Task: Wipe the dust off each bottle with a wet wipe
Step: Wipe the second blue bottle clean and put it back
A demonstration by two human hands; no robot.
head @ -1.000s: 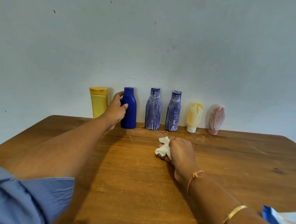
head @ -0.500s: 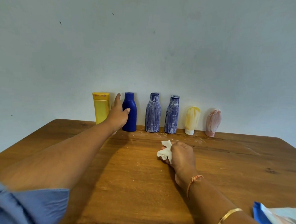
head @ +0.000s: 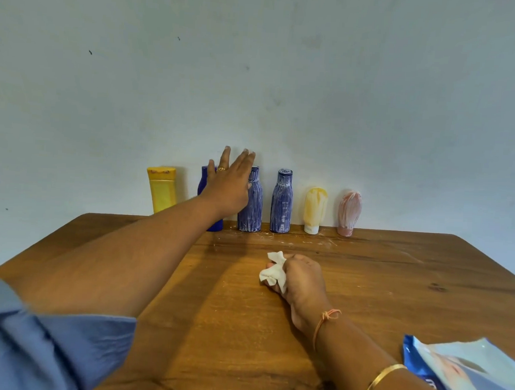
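Clutching the wet wipe (head: pixel 273 273), right hand (head: pixel 302 279) rests on table (head: pixel 401 280); left hand (head: pixel 228 185) hovers outstretched, holding nothing.

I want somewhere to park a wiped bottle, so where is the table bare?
The brown wooden table is bare between the right hand gripping the crumpled white wipe and the blue wipes packet, and right of the pink tube. Bottles crowd its far edge.

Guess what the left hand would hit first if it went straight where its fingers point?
Probably the dusty blue bottle right beyond the left hand, or the wall behind if the fingers pass above its cap; depth is unclear.
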